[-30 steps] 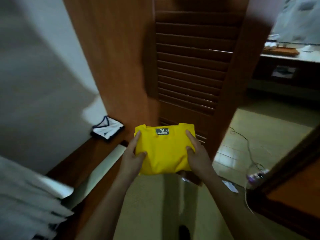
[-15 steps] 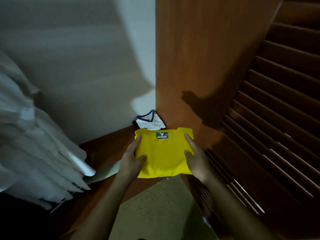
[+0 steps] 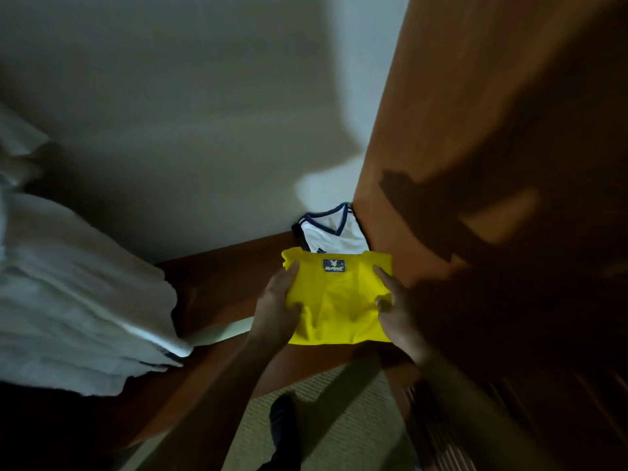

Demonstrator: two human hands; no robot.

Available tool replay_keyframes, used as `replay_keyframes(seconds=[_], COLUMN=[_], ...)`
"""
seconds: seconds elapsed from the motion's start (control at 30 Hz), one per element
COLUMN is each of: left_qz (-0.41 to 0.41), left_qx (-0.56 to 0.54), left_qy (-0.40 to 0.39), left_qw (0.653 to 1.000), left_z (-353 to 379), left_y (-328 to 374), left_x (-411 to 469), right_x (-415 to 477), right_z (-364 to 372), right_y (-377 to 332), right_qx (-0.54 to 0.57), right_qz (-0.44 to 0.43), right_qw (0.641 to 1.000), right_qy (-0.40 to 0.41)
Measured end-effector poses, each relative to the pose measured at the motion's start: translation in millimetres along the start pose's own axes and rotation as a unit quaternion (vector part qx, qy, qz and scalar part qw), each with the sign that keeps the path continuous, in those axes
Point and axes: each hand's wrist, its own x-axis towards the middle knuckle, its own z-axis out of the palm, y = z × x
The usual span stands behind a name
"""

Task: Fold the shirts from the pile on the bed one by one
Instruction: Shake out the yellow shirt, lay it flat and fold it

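Nearer the white jersey (image 3: 334,234) now, the folded yellow shirt (image 3: 339,300), its sides gripped by left hand (image 3: 277,302) and right hand (image 3: 396,309), should land flat.

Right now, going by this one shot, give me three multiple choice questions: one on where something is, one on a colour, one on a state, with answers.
1. Where does the white shirt lie?
A. On a chair.
B. In a drawer.
C. On the wooden ledge, in the corner beyond the yellow shirt.

2. What colour is the white shirt's collar trim?
A. Dark blue.
B. Red.
C. Green.

3. What state is the yellow shirt in?
A. Hanging unfolded from one hand.
B. Folded, gripped at its sides by the left hand and the right hand.
C. Crumpled on a chair.

Answers:
1 C: it rests on brown wood where the wall meets the wooden panel.
2 A: a dark blue V-neck band edges it.
3 B: it is a neat rectangle with a thumb on top at each side.
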Motion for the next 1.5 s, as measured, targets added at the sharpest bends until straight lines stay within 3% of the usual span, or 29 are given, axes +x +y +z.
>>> replay_keyframes(seconds=[0.27, 0.53, 0.63, 0.77, 0.93, 1.07, 1.2, 1.33, 1.5], left_qz=[-0.076, -0.104, -0.112, -0.135, -0.191, -0.287, -0.330, -0.334, -0.282], left_qx=[0.001, -0.007, -0.019, -0.020, -0.077, -0.213, -0.216, -0.179, -0.181], left_qy=[-0.003, 0.050, 0.067, 0.070, 0.018, 0.099, 0.097, 0.100, 0.147], left_qw=[0.997, 0.993, 0.991, 0.988, 0.978, 0.929, 0.914, 0.920, 0.931], left_z=[38.4, 118.4, 142.8, 171.9, 205.0, 221.4, 237.5, 243.0, 242.9], left_y=[-33.3, -72.5, -98.4, -145.7, -200.0, -213.9, -217.8, -220.2, -217.9], left_x=[154.1, 306.9, 358.0, 404.3, 411.6, 386.4, 364.1, 363.8, 358.4], right_x=[166.7, 347.4, 408.1, 462.6, 480.6, 452.7, 406.9, 399.0, 424.2], right_z=[20.4, 62.8, 85.7, 117.7, 150.9, 151.6, 155.4, 167.8, 177.7], right_y=[20.6, 85.3, 110.8, 147.6, 206.1, 213.2, 223.4, 224.6, 233.6], right_qx=[-0.116, -0.117, -0.071, -0.102, -0.129, -0.052, -0.001, 0.116, 0.239], right_qz=[0.005, -0.010, -0.002, -0.021, 0.033, 0.033, 0.111, 0.305, 0.336], right_qw=[0.993, 0.992, 0.996, 0.992, 0.980, 0.997, 0.993, 0.940, 0.896], right_qy=[-0.034, -0.052, -0.051, -0.068, -0.147, -0.038, 0.047, 0.104, 0.165])
